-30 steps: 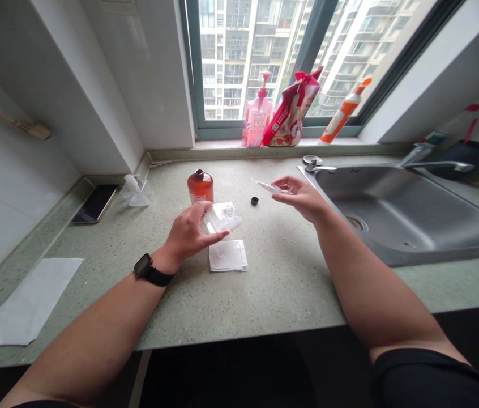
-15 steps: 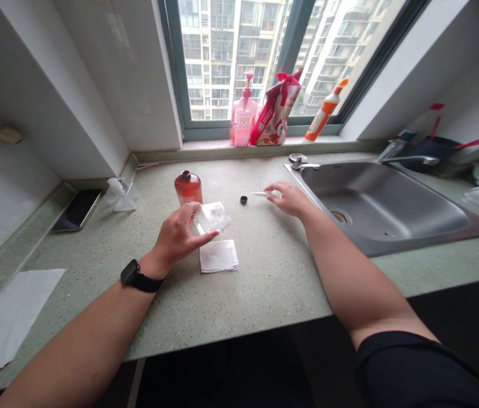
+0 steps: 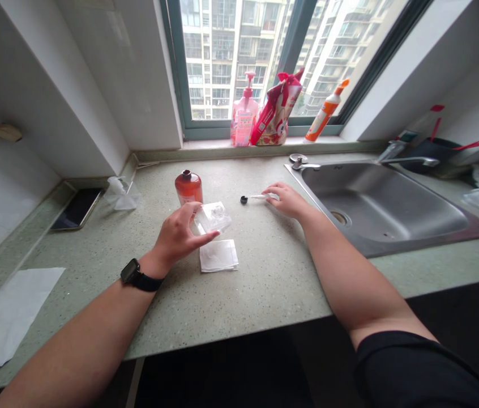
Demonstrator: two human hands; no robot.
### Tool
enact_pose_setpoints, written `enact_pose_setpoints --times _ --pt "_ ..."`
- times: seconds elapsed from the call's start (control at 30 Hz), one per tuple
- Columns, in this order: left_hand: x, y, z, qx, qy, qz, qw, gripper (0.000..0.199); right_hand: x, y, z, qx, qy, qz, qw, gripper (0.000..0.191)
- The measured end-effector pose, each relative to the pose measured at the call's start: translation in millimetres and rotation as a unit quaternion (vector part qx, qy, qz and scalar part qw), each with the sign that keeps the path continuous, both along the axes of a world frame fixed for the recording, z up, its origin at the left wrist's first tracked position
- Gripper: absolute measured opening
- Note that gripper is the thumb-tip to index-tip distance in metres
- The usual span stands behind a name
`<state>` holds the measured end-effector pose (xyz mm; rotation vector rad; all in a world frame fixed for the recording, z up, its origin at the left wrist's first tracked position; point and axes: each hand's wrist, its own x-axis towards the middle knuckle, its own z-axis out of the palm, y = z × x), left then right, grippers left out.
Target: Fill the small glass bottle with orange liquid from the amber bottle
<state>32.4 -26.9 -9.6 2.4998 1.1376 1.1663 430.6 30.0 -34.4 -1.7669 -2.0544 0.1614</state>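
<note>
Speckled worktop (image 3: 269,283), left to right: 1 smartphone (image 3: 77,209) lies flat by the wall; the left hand (image 3: 175,231) clamps, between thumb and fingers, beside 1 upright, open amber bottle (image 3: 188,188), a clear plastic container (image 3: 216,214) above a folded white tissue (image 3: 219,256); 1 black cap (image 3: 244,200) lies just beside a slender white tube (image 3: 257,196), pinched in the right hand (image 3: 285,199); steel sink (image 3: 392,201) at right.

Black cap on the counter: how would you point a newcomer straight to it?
Left of the steel sink, find the speckled counter between the left hand and right hand. There sits the black cap, small and round, darker than the clear container or slim white item.
</note>
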Motion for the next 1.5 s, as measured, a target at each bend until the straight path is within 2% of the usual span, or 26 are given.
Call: enact_pose_setpoints --times 0.3,0.47,0.53,0.63,0.73,0.8,0.93,1.03,1.1,1.17,1.27,1.37,1.5 --pt "0.2 -0.4 0.6 0.002 0.005 0.001 1.0 0.061 -3.4 -0.9 -3.0 -0.005 0.005 0.007 1.0 0.024" --pt "0.8 -0.6 1.1 0.0 0.002 0.001 1.0 0.061 -5.0 -2.9 1.7 0.002 0.008 0.011 1.0 0.031" --pt "0.8 -1.0 1.3 -0.002 0.0 0.0 1.0 0.061 -8.1 -4.6 7.0 0.02 0.013 0.015 1.0 0.034" --pt "0.6 -1.5 1.5 -0.008 0.0 0.001 1.0 0.06 -19.5 -10.5 19.9 0.088 0.033 0.03 0.995 0.034" --pt "0.9 -1.9 1.6 -0.01 -0.003 0.0 1.0 0.062 -39.4 -21.1 35.1 0.155 0.065 0.053 0.984 0.034" --pt "1.4 -2.3 1.8 -0.01 -0.007 -0.002 1.0 0.063 -55.6 -29.7 42.5 0.166 0.103 0.087 0.977 0.035" --pt "3.2 -4.1 3.6 -0.01 -0.026 -0.013 1.0 0.063 -87.3 -44.8 41.7 0.094 0.195 0.191 0.957 0.052" --pt "4.2 -6.5 5.8 -0.013 -0.05 -0.027 0.998 0.063 -107.8 -53.0 31.0 0.004 0.257 0.269 0.928 0.083" --pt "4.5 -8.1 6.7 -0.02 -0.062 -0.038 0.997 0.065 -119.7 -57.5 24.5 -0.031 0.284 0.284 0.915 0.096" --pt "4.6 -9.1 6.8 -0.032 -0.07 -0.049 0.996 0.067 -129.4 -61.3 21.4 -0.044 0.303 0.283 0.909 0.096" --pt "4.8 -9.6 5.8 -0.047 -0.078 -0.064 0.994 0.069 -138.1 -64.9 22.8 -0.052 0.327 0.285 0.9 0.084" --pt "5.1 -9.3 5.7 -0.055 -0.078 -0.077 0.992 0.074 -139.1 -65.1 26.4 -0.06 0.352 0.288 0.889 0.072" --pt "2.0 -6.2 8.2 -0.024 -0.074 -0.084 0.993 0.081 -133.9 -62.2 27.8 -0.065 0.375 0.269 0.885 0.071"
